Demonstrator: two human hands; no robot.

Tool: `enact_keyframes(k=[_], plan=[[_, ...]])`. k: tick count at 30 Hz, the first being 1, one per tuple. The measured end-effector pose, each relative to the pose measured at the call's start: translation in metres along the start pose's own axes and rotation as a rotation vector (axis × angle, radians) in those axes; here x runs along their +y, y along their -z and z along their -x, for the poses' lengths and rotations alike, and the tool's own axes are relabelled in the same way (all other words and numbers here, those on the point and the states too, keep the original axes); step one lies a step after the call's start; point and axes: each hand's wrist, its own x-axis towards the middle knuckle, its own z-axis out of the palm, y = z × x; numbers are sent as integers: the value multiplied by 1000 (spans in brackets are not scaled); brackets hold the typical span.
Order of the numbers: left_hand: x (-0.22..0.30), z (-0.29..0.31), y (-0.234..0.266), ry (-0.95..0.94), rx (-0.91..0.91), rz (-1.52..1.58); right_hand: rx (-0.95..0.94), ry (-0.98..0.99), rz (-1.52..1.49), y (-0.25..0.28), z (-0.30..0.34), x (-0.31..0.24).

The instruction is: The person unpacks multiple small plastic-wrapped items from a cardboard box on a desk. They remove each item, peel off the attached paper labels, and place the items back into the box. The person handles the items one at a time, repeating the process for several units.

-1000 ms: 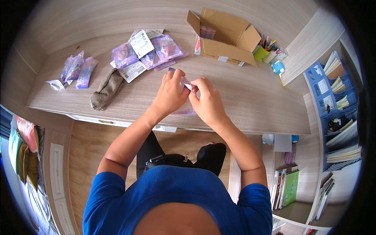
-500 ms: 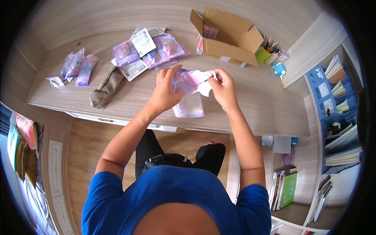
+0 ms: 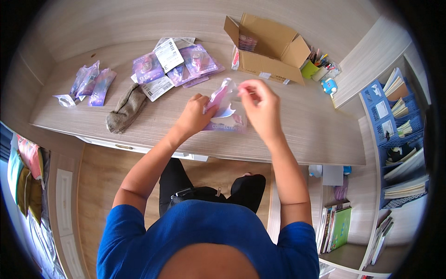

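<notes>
My left hand (image 3: 197, 114) grips a torn purple blister pack (image 3: 225, 126) above the near part of the desk, its thumb pressed on the front. Inside the clear plastic sits a slim pink item (image 3: 216, 96); white torn backing shows beside it. My right hand (image 3: 262, 106) is just right of the pack's top, its fingers bent together in a pinch. What lies between those fingertips, if anything, is too blurred to make out. A brown-grey fabric pouch (image 3: 126, 109) lies left of my left hand. Behind it is a pile of purple blister packs (image 3: 197, 60), some with white backs up.
An open cardboard box (image 3: 267, 63) with packs inside stands at the back right. Beside it are a green pen cup (image 3: 308, 69) and a small blue toy-like object (image 3: 329, 86). Opened purple packaging (image 3: 86, 80) lies at the left. Blue file holders (image 3: 383, 111) line the right shelf.
The pack has turned in my left hand, and its pink item now points upward. My right hand has let go of the white torn edge and turned inward, fingers curled by the pack's top.
</notes>
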Motion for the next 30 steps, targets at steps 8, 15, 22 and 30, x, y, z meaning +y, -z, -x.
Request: enact_keyframes(k=[8, 15, 22, 30], plan=[[9, -3, -7, 560, -33, 478, -229, 3, 326, -35, 23, 15], [-7, 1, -10, 666, -211, 921, -242, -77, 323, -42, 30, 40], [-17, -2, -17, 467, -332, 696, -326, -429, 7, -42, 27, 85], [2, -7, -12, 424, -387, 498, -257, -718, -339, -37, 18, 85]])
